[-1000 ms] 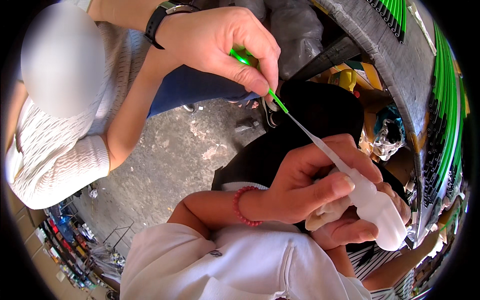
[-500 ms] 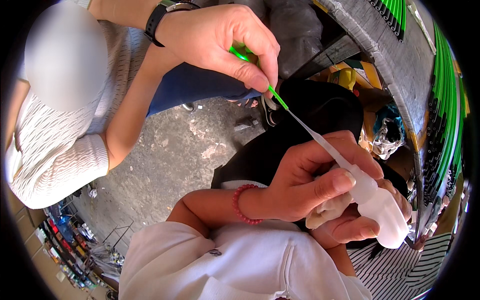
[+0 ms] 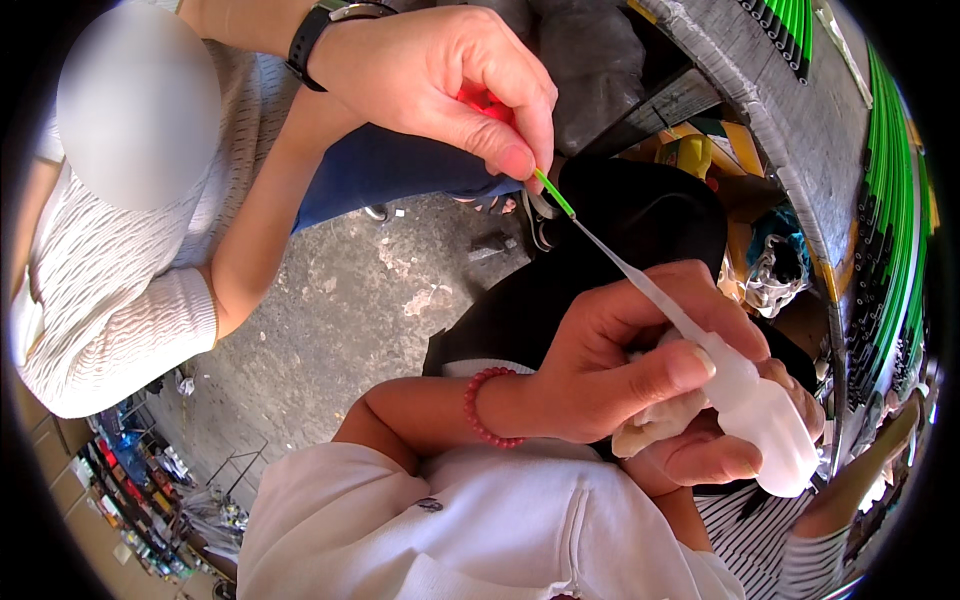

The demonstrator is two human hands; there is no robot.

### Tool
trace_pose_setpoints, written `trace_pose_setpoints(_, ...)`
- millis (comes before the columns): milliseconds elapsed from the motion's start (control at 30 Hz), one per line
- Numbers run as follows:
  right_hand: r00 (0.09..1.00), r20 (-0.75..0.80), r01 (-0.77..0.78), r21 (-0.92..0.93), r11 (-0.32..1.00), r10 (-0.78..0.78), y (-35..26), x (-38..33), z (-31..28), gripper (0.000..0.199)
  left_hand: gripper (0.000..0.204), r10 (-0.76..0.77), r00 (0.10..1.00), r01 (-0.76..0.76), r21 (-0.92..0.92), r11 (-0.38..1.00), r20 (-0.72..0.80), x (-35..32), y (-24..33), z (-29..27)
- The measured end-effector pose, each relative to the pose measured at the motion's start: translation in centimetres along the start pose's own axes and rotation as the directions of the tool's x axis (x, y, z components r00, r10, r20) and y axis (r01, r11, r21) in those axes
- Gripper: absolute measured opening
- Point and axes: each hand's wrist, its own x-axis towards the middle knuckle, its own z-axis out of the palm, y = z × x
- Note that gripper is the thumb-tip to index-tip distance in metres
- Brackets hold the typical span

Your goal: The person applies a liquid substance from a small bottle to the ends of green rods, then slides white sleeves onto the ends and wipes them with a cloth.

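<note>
A: Where's the bottle (image 3: 768,425), from where you're standing?

B: In both hands. The left hand (image 3: 605,370) closes round its neck end, and the right hand (image 3: 705,462) cups the wider body just below.

A: And the nozzle (image 3: 655,295)?

B: It points away from the left hand and meets the end of a thin green tube (image 3: 555,192), pinched by a co-worker's hand (image 3: 430,85). (Something glows red in that grip; I can't make out what.) Whether the tip sits inside or only touches, I can't tell.

A: How do you do that well?

B: I'd let the right hand bear the weight and the left thumb steer, nozzle in line with the tube. Such a fine tip probably bends if pushed sideways. The bottle looks soft, so I'd grip lightly, and mind the pale wad (image 3: 655,425) between the hands.
</note>
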Motion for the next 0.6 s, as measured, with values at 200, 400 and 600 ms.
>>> trace_pose_setpoints(200, 0.998, -0.059, 0.010, -0.105, 0.994, -0.017, 0.1, 0.5, 0.4, 0.038, 0.030, -0.066, 0.997, 0.067, -0.018, 0.998, 0.051, -0.1, -0.2, -0.4)
trace_pose_setpoints(400, 0.899, -0.341, -0.255, 0.103, 0.961, 0.275, 0.1, 1.3, 0.6, 0.052, 0.040, -0.120, 0.992, 0.119, 0.038, 0.992, 0.028, -0.1, -0.3, 0.0)
trace_pose_setpoints(600, 0.689, -0.361, -0.277, 0.670, 0.689, 0.628, 0.1, 2.2, 2.1, 0.053, 0.042, -0.316, 0.948, 0.308, -0.151, 0.939, -0.030, -0.1, 0.3, 0.8)
